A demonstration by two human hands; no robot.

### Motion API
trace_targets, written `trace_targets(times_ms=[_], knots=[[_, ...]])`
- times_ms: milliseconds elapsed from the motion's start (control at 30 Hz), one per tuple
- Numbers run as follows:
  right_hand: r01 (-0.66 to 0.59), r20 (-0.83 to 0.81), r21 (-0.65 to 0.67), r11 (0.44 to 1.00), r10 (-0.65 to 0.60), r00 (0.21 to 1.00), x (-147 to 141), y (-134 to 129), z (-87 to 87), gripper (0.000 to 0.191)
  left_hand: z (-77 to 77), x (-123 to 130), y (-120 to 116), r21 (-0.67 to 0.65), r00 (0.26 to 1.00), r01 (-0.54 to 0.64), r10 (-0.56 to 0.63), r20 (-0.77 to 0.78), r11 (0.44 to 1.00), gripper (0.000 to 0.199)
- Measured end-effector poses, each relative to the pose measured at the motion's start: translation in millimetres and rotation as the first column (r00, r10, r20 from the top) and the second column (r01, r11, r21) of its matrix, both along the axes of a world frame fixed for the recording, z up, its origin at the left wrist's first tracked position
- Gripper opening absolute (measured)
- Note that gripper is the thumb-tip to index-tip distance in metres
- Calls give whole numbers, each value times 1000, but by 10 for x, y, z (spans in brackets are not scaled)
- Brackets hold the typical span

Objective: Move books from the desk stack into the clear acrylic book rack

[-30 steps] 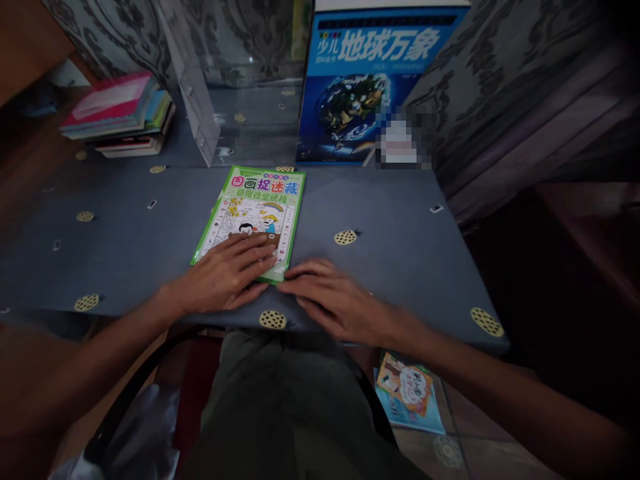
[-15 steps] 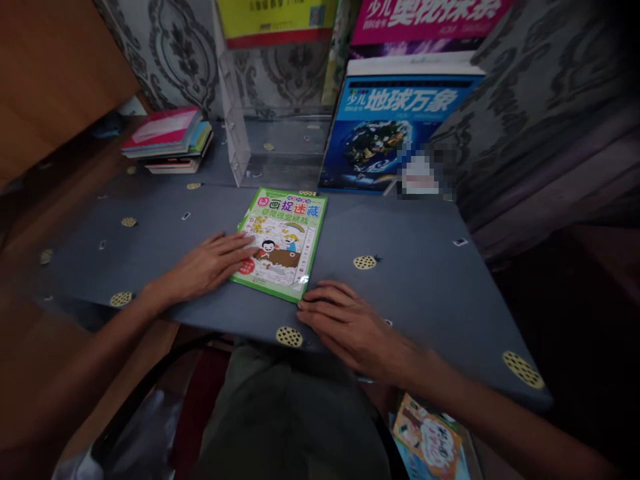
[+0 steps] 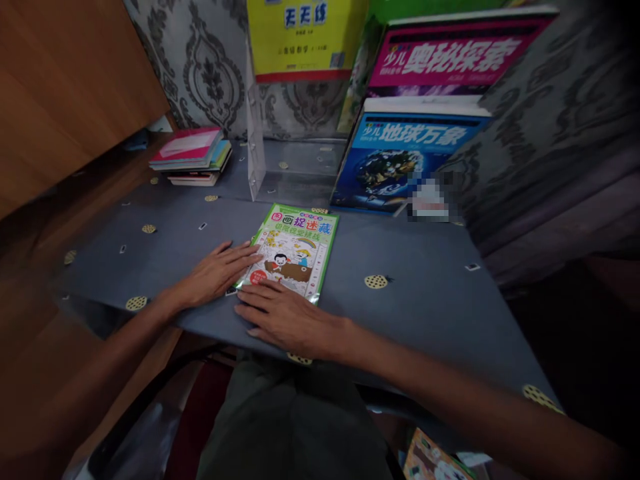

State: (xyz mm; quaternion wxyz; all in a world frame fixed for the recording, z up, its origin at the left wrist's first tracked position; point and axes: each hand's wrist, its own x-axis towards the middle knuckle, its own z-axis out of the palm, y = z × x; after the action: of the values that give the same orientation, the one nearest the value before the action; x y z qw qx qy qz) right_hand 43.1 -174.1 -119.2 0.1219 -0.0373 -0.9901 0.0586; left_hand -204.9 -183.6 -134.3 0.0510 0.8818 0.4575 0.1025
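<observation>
A green-bordered children's book (image 3: 300, 253) with a cartoon cover lies flat on the grey tablecloth (image 3: 415, 320) in the head view. My left hand (image 3: 220, 270) rests flat at the book's left edge, its outstretched fingertips over the cover. Across the book's lower edge lies my right hand (image 3: 285, 317), palm down with fingers spread a little, covering the bottom part of the cover. Neither hand grips anything.
A clear acrylic rack (image 3: 254, 147) stands at the back, holding a yellow book (image 3: 305, 40), a pink book (image 3: 450, 63) and a blue book (image 3: 405, 160). A stack of books (image 3: 193, 157) sits back left. Another book (image 3: 435, 460) lies below the table's right front.
My right hand has slid left from the book's lower right corner along its bottom edge. My left hand keeps its place on the book. The camera view has tilted up somewhat.
</observation>
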Motion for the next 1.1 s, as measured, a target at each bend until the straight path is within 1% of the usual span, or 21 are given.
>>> trace_targets(times_ms=[100, 167, 233, 300, 367, 433, 500, 600, 733, 833, 900, 967, 1100], knots=[[-20, 7, -78, 997, 20, 1000, 196, 5, -53, 41, -33, -17, 1, 17, 1000, 2, -2, 12, 1000, 46], [-19, 58, -150, 988, 28, 998, 375, -19, -54, 45, -44, -20, 1, 13, 1000, -2, 2, 19, 1000, 46], [14, 116, -252, 968, 16, 993, 542, -51, -25, 49, -42, -17, 0, -1, 1000, -9, 9, 22, 1000, 47], [90, 141, -372, 924, -39, 989, 674, -68, 10, 52, -33, -12, -2, -12, 1000, -13, 13, 22, 1000, 47], [164, 137, -484, 860, -111, 984, 763, -40, 30, 56, -23, -6, -4, -12, 1000, -15, 15, 26, 1000, 48], [202, 105, -566, 800, -173, 979, 808, 49, 21, 60, -17, -3, -4, -7, 999, -20, 20, 29, 1000, 48], [230, 69, -606, 762, -238, 969, 818, 207, -16, 61, -17, -2, -3, -7, 999, -22, 22, 28, 1000, 48], [297, 31, -594, 748, -348, 937, 795, 556, -115, 64, -30, -8, 2, -13, 999, -20, 20, 31, 1000, 47], [392, -15, -504, 770, -462, 887, 760, 1104, -267, 67, -51, -17, 14, -14, 998, -11, 11, 64, 1000, 48], [496, -8, -444, 746, -557, 830, 741, 1380, -333, 63, -43, -15, 15, -30, 997, -4, 6, 76, 1000, 48], [562, 17, -403, 723, -608, 794, 716, 1429, -343, 60, -26, -7, 9, -43, 996, -14, 17, 84, 999, 47], [626, 37, -347, 699, -657, 753, 678, 1371, -331, 57, -10, 10, 4, -56, 993, -43, 49, 103, 998, 46], [737, 75, -266, 621, -749, 658, 608, 1052, -270, 55, -11, 99, 62, -62, 975, -147, 155, 158, 987, 44]])
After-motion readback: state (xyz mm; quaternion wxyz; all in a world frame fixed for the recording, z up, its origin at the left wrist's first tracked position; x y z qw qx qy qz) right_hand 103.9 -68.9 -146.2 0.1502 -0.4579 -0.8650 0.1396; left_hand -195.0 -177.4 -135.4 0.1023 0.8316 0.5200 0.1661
